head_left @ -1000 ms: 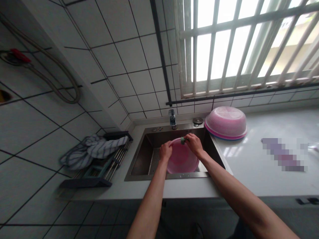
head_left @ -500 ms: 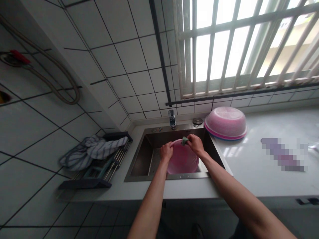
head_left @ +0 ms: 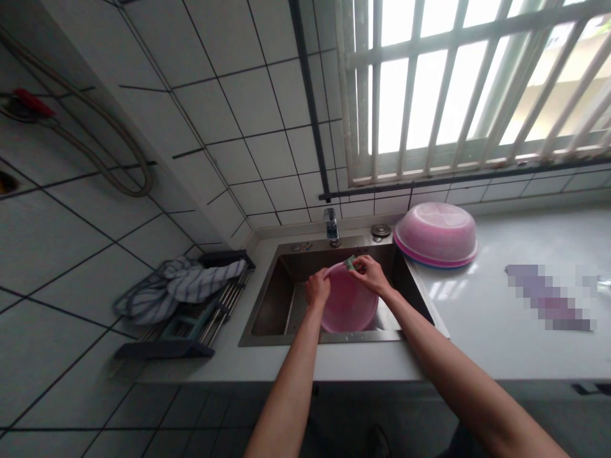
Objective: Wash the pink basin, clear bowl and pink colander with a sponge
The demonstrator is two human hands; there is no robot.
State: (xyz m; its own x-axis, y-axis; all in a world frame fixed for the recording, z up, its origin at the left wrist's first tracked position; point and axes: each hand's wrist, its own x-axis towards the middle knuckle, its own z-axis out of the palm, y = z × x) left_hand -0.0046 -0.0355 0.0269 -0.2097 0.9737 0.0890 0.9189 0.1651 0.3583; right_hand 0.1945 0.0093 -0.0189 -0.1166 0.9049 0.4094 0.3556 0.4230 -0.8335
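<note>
- Lower centre of the frame, one steel sink [head_left: 265, 312]: one pink basin [head_left: 351, 302] stands tilted inside it.
- Centre, two hands: the left hand [head_left: 317, 288] grips the basin's rim; the right hand [head_left: 372, 275] pinches one green pad [head_left: 351, 262] at that rim, seemingly touching.
- Wiping looks underway; how much of the basin is done or left cannot be told.
- Left of the frame, one striped cloth [head_left: 191, 283] lies on one rack [head_left: 165, 350].
- Right of centre, upturned pink basinware [head_left: 436, 229] shows a blue edge beneath: probably two or more, untouched.
- Behind the sink, one faucet [head_left: 330, 224].
</note>
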